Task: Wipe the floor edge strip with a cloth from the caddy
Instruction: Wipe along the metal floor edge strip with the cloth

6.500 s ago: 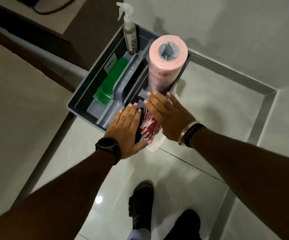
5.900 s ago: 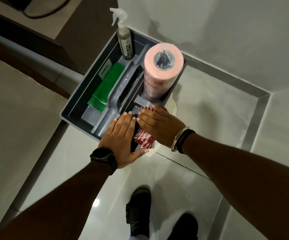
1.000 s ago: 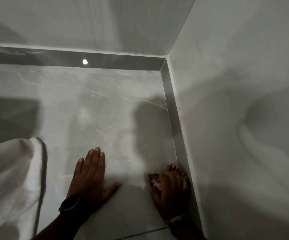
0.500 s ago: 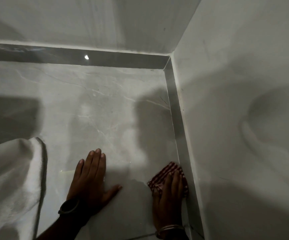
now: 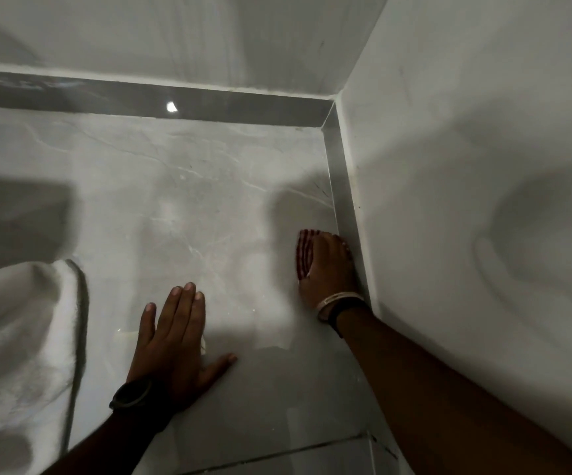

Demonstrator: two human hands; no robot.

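Note:
A red-and-white striped cloth (image 5: 303,252) lies on the floor against the grey edge strip (image 5: 341,186) along the right wall. My right hand (image 5: 329,269) presses down on the cloth and covers most of it, fingers touching the strip. My left hand (image 5: 178,341) rests flat on the marble floor tile, fingers spread, holding nothing. A second run of the grey strip (image 5: 140,101) follows the far wall and meets the right one at the corner. The caddy is out of view.
A white towel-like fabric (image 5: 17,344) hangs or lies at the lower left. White walls close the corner at the top and right (image 5: 466,166). A tile joint (image 5: 277,452) crosses the floor near the bottom.
My right hand has slid the cloth forward along the right strip toward the corner. My left hand stays flat on the floor. Several seconds ago both hands were at the caddy on the cloth.

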